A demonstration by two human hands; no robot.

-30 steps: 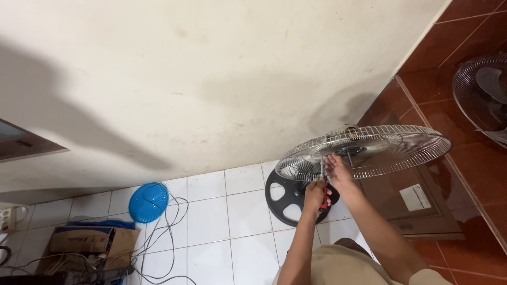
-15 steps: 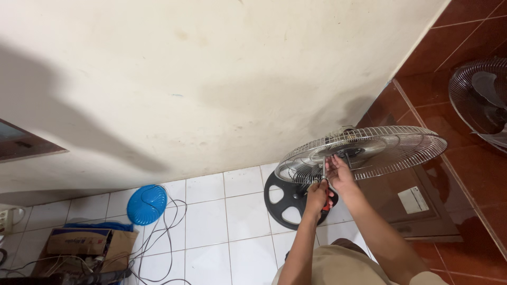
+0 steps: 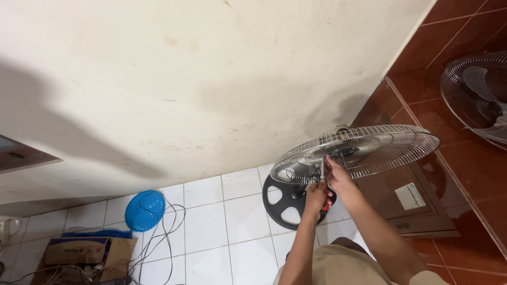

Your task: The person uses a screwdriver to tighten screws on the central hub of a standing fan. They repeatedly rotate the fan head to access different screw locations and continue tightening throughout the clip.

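Both hands meet under the tilted wire fan guard (image 3: 359, 150), which sits on its stand over the round black base (image 3: 282, 203) on the white tiled floor (image 3: 211, 232), close to the cream wall (image 3: 211, 79). The left hand (image 3: 316, 194) has its fingers closed around a red-handled tool (image 3: 326, 203) just below the guard's rim, while the right hand (image 3: 338, 177) pinches the metal neck at the guard's centre. A blue fan blade (image 3: 144, 210), loose cables (image 3: 163, 237) and a cardboard box (image 3: 87, 256) lie toward the floor's left edge; a 2nd fan (image 3: 475, 95) stands at the right.
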